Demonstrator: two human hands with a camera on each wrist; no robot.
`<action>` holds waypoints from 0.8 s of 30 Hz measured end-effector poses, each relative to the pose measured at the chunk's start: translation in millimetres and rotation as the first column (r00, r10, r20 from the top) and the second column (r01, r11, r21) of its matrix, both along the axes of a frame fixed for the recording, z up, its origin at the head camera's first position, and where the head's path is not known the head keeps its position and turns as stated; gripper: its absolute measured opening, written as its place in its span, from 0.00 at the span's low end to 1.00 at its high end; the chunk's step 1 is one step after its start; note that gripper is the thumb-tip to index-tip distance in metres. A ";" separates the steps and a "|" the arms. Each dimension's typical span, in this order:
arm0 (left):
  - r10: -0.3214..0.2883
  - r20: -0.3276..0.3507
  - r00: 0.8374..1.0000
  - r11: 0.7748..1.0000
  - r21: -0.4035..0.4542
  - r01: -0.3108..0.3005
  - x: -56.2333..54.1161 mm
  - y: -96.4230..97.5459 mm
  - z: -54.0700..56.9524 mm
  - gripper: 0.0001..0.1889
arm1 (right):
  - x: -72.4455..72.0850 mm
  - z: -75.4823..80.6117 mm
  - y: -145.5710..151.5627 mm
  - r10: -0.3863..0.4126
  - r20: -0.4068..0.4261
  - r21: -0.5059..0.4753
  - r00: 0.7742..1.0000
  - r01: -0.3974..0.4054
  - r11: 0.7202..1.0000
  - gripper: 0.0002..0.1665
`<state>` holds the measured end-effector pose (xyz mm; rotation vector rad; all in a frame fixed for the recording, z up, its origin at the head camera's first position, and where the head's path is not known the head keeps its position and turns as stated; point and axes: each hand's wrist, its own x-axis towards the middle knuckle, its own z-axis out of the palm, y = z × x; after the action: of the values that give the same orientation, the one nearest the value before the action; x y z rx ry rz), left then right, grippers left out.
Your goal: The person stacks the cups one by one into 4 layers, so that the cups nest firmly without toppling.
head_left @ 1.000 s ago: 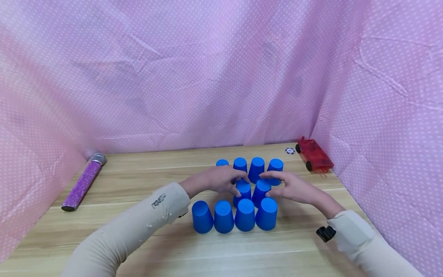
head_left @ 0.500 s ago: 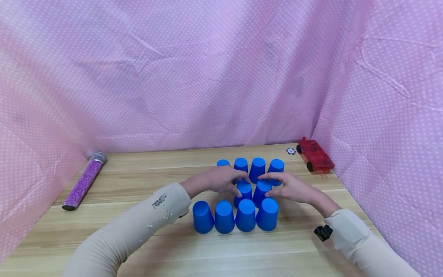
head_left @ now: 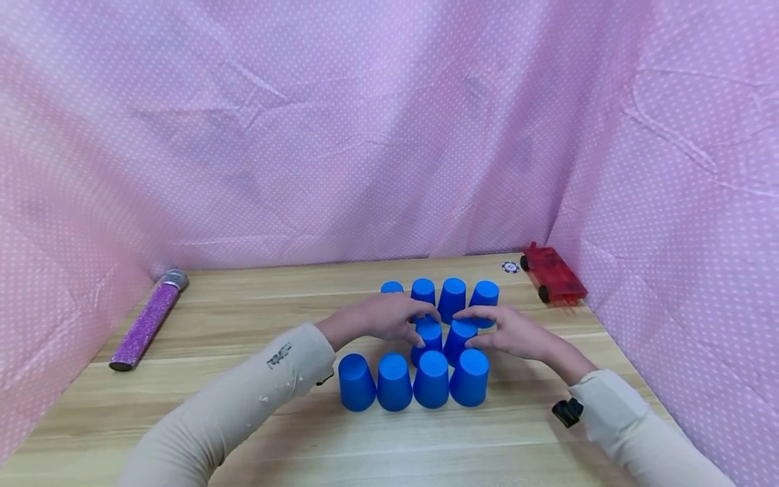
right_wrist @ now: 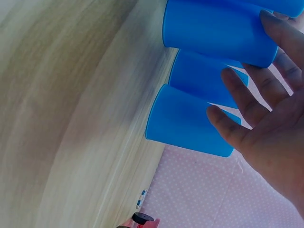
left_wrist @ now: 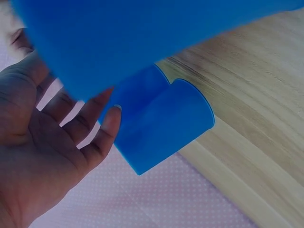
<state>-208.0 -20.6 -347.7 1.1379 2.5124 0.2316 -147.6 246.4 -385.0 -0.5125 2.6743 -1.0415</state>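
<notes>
- I have the left hand (head_left: 389, 316) curled round one smooth cup (head_left: 431, 337).
- The right hand (head_left: 512, 330) curls round another cup (head_left: 459, 343).
- Tapered rear cups (head_left: 452, 297) stand beyond the fingers (right_wrist: 243, 99).

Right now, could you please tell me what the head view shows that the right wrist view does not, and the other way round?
Only the head view shows the purple microphone at the left, the left sleeve and the right sleeve.
Only the right wrist view shows the palm side of the right hand.
Both show blue cups, the wooden table, the pink dotted cloth, the small round chip and the red toy car, the last only partly in the wrist view.
</notes>
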 end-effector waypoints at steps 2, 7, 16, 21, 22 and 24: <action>-0.002 -0.004 1.000 1.000 0.002 0.002 1.0 -0.5 0.5 0.28 | 0.1 -0.4 -0.1 0.003 0.000 -0.002 1.000 -0.003 1.000 0.28; -0.026 -0.039 0.999 0.999 0.045 0.028 2.6 -4.1 7.2 0.29 | 0.0 -0.9 0.1 0.017 0.000 -0.012 1.000 -0.017 1.000 0.29; 0.014 -0.021 1.000 0.984 0.175 -0.010 3.8 -22.5 44.9 0.28 | -0.3 -0.2 -0.1 0.017 0.005 -0.003 1.000 -0.017 1.000 0.29; 0.087 -0.049 0.995 0.966 0.247 -0.072 -0.8 -28.3 70.3 0.27 | 0.4 0.1 -1.0 0.003 0.000 0.002 1.000 -0.003 1.000 0.29; 0.102 -0.058 0.993 0.962 0.259 -0.083 -2.4 -29.2 74.5 0.27 | 0.5 0.0 -1.4 0.000 -0.003 0.006 1.000 0.000 1.000 0.29; 0.129 -0.068 0.989 0.953 0.283 -0.105 -5.7 -31.2 81.8 0.27 | 0.6 -0.3 -2.1 -0.004 -0.008 0.013 1.000 0.004 1.000 0.29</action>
<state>-213.7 -51.8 -266.0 1.1207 2.6891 0.5985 -147.1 244.3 -385.4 -0.5098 2.6882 -1.0247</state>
